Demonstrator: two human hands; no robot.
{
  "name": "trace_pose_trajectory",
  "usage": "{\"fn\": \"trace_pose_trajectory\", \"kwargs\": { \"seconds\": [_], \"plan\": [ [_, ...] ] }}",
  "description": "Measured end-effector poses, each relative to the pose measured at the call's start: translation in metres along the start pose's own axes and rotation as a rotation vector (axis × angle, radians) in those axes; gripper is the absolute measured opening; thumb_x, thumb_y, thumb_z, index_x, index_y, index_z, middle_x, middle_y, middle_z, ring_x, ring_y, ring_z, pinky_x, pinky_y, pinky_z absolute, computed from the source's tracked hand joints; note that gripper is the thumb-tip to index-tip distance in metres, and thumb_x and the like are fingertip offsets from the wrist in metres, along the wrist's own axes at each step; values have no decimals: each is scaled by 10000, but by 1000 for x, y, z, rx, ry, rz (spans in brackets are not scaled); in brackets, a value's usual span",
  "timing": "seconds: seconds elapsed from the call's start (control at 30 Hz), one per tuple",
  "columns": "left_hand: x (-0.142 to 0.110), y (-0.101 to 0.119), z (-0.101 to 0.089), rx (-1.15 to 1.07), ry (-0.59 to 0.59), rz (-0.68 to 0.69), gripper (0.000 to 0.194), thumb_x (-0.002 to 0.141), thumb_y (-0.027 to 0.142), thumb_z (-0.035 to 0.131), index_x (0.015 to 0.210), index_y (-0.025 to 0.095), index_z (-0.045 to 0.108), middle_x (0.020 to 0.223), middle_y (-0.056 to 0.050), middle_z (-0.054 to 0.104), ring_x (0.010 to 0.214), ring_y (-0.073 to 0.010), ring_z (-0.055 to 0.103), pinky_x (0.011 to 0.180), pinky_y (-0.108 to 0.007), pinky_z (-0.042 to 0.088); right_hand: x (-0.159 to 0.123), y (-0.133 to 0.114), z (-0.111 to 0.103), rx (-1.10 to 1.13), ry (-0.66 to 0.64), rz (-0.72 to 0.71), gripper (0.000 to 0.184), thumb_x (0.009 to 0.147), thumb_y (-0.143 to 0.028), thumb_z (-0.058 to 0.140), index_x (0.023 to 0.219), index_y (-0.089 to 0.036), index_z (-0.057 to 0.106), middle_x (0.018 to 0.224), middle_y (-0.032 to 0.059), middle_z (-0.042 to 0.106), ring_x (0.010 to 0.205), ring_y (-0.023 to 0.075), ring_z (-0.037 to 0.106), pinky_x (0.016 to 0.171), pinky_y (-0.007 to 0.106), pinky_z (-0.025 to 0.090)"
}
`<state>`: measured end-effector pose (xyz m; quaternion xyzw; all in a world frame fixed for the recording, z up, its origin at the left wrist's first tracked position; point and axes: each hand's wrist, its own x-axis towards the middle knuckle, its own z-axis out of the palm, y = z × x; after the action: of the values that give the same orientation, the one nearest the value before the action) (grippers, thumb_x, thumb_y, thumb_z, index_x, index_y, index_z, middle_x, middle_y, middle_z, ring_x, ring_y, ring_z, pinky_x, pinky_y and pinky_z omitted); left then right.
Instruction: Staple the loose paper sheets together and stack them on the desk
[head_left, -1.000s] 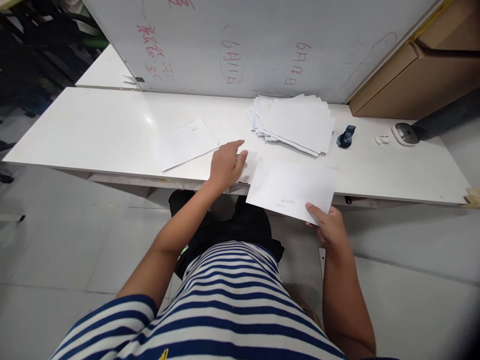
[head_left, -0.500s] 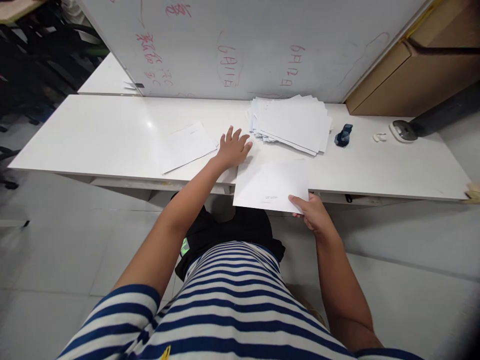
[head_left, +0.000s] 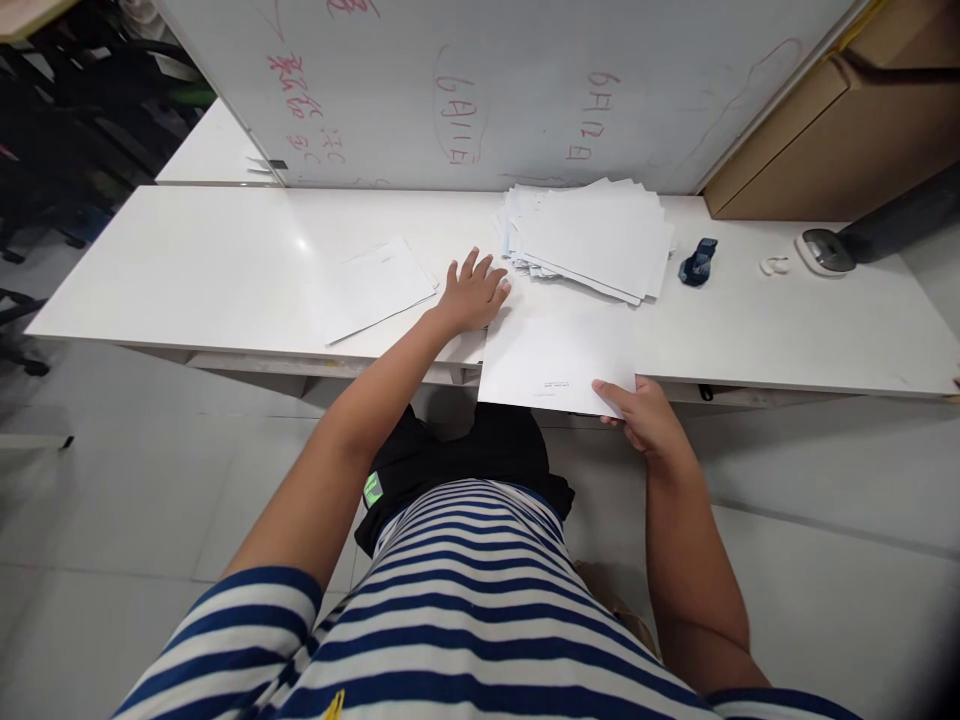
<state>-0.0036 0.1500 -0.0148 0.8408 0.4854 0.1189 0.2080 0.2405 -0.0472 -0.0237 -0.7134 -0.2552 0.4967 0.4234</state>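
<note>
My right hand (head_left: 641, 410) pinches the near right corner of a white sheet of paper (head_left: 555, 355), thumb on top and fingers beneath. That sheet juts past the table's front edge and carries small print near its close side. My left hand (head_left: 474, 292), fingers spread and holding nothing, is just beyond the sheet's far left corner; whether it touches the tabletop I cannot tell. A thick, uneven stack of white paper (head_left: 596, 240) lies behind the sheet. To the left of my left hand rest a few more white papers (head_left: 379, 290).
The long white table (head_left: 180, 270) runs against a whiteboard (head_left: 517, 90) with red writing. Right of the stack lie a dark blue object (head_left: 698, 262), a small white piece (head_left: 775, 266) and a black-and-white device (head_left: 825, 252). A cardboard box (head_left: 810, 150) stands at the back right.
The camera view has shifted slightly. Both hands keep nearly the same pose, and the sheet stays in my right hand's pinch.
</note>
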Motion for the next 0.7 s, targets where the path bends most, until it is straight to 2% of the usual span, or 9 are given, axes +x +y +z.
{"fn": "trace_pose_trajectory", "kwargs": {
  "seconds": [0.27,0.57,0.7],
  "plan": [
    [0,-1,-3,6,-41,-21,580,986,548,288,1444,235,459,1626,-91,270,1538,-327,43,1200,-604,82,-3,-1,5,4,-7,10,234,636,-262,798,797,-170,654,734,44,664,523,126,540,330,208,439],
    [-3,-6,-8,-6,-25,73,605,986,590,210,1408,262,492,1584,-38,368,1535,-257,113,1246,-446,137,1,10,-2,-32,-65,4,264,677,-269,786,862,-140,648,779,38,671,545,114,565,349,192,455],
    [-4,-5,-8,42,-50,86,552,992,549,257,1419,270,468,1600,-36,336,1536,-265,110,1239,-465,171,-1,6,3,-22,-60,14,226,707,-234,761,867,-139,634,765,30,661,532,107,555,344,186,449]
  ]
}}
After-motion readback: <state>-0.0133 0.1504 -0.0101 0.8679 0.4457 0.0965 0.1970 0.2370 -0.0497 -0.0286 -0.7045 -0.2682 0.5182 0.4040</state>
